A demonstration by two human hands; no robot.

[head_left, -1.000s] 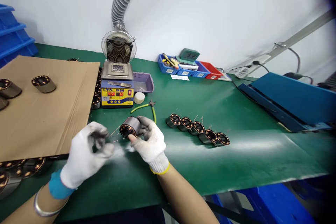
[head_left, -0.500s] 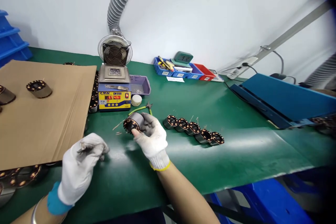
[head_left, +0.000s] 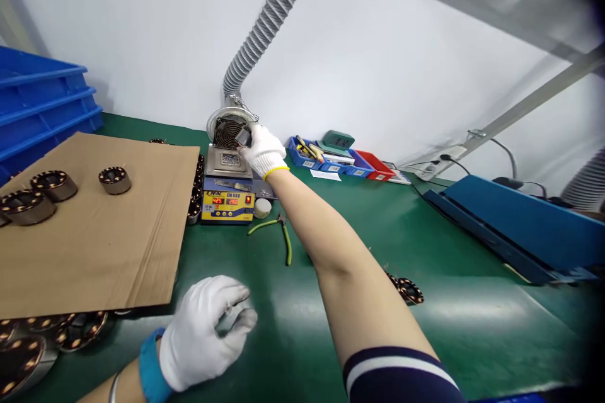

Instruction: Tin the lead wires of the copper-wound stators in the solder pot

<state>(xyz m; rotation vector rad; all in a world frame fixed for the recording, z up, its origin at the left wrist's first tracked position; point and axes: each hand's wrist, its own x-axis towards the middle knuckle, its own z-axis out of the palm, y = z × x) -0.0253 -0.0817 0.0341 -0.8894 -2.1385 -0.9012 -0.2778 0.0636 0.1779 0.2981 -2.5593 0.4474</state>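
My gloved right hand (head_left: 265,150) reaches far forward and grips a ring-shaped motor stator (head_left: 243,137). Only part of its grey side shows past the fingers. It is above the metal top of a yellow and blue solder pot (head_left: 228,204), close to the round fan guard (head_left: 228,132). Low in the view, my gloved left hand (head_left: 208,330) hovers over the green table with thumb and fingers curved apart, nothing between them. Green-handled cutters (head_left: 282,223) lie spread on the table, right of the pot. A small round white tub (head_left: 263,208) sits beside the pot.
A cardboard sheet (head_left: 108,245) at left carries several stators (head_left: 115,181), with more under its near edge. Blue crates (head_left: 47,107) are stacked behind. Small bins (head_left: 373,167) stand by the wall. My right arm partly hides a stator row (head_left: 410,291).
My right hand has carried the stator from the table's middle forward and up to the solder pot. My left hand's fingers have opened. The whole view has shifted.
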